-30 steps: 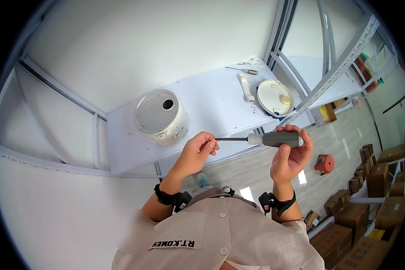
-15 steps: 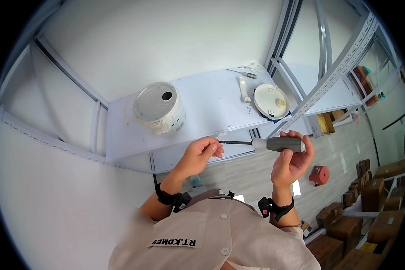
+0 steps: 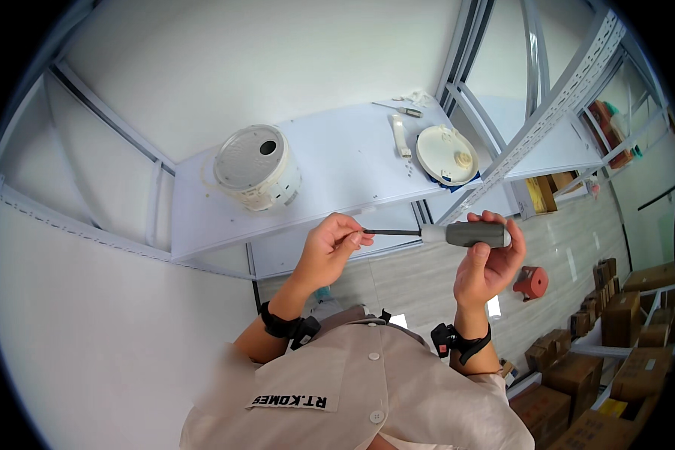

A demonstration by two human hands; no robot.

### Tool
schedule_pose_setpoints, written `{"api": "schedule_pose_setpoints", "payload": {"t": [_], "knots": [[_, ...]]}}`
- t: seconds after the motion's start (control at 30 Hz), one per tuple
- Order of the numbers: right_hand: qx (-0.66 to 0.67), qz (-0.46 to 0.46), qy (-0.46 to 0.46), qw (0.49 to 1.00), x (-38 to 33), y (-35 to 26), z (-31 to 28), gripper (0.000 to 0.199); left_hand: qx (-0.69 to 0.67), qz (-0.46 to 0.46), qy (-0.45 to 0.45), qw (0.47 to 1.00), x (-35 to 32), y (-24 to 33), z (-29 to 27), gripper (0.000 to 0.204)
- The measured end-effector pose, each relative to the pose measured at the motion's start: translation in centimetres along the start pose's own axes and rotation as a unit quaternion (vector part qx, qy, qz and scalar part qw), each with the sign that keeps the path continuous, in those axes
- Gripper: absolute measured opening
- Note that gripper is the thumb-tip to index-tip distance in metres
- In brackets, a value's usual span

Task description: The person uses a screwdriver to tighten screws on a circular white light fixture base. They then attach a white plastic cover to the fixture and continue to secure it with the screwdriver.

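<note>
A screwdriver with a thick grey handle and a thin dark metal shaft (image 3: 446, 233) lies level in the air in front of the person's chest, just below the front edge of a white metal shelf (image 3: 345, 176). The right hand (image 3: 487, 262) is clenched around the grey handle, its fingers (image 3: 495, 220) curled over the top and the thumb underneath. The left hand (image 3: 328, 251) pinches the tip of the shaft, its fingers (image 3: 356, 238) closed on the metal end. Both wrists carry black straps. On the shelf above, well apart from the hands, a round white appliance body with a dark hole in its upturned face (image 3: 256, 166) stands toward the left. A round white lid with a small knob (image 3: 445, 154) lies toward the right, with a narrow white bar-shaped part (image 3: 400, 135) just beside it and a smaller screwdriver (image 3: 401, 109) farther back. Below, on the grey tiled floor, sit a small red stool (image 3: 531, 281) and stacked brown cardboard boxes (image 3: 622, 319).
</note>
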State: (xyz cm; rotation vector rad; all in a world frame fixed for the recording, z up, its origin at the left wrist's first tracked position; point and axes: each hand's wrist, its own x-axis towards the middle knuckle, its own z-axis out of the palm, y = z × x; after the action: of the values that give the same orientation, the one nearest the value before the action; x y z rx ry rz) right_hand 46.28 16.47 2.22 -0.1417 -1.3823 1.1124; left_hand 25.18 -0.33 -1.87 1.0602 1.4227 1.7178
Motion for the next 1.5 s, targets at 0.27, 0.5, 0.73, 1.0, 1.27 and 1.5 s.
{"api": "schedule_pose_setpoints", "payload": {"t": [0.27,0.5,0.73,1.0,1.27,1.5], "knots": [[0.013,0.016,-0.001,1.000,-0.3,-0.5,-0.3,0.056,0.163,0.035,-0.021,0.986,-0.1,0.3,1.0,0.014],[0.022,0.011,-0.004,1.000,0.0,-1.0,-1.0,0.056,0.203,0.059,-0.002,0.977,-0.1,0.4,1.1,0.009],[0.023,0.014,0.003,1.000,0.2,-1.4,-1.3,0.056,0.159,0.086,0.035,0.983,-0.3,0.0,1.6,0.011],[0.019,0.006,0.001,1.000,0.1,-1.5,-1.7,0.056,0.156,0.089,0.040,0.983,-0.4,-0.2,1.7,0.011],[0.033,0.021,-0.085,0.996,1.2,-2.3,-0.8,0.058,0.180,0.098,0.048,0.978,-0.6,0.5,1.0,0.013],[0.066,0.095,-0.194,0.974,3.1,-2.4,-0.1,0.061,0.222,0.117,0.019,0.968,-1.5,1.4,-0.9,0.016]]}}
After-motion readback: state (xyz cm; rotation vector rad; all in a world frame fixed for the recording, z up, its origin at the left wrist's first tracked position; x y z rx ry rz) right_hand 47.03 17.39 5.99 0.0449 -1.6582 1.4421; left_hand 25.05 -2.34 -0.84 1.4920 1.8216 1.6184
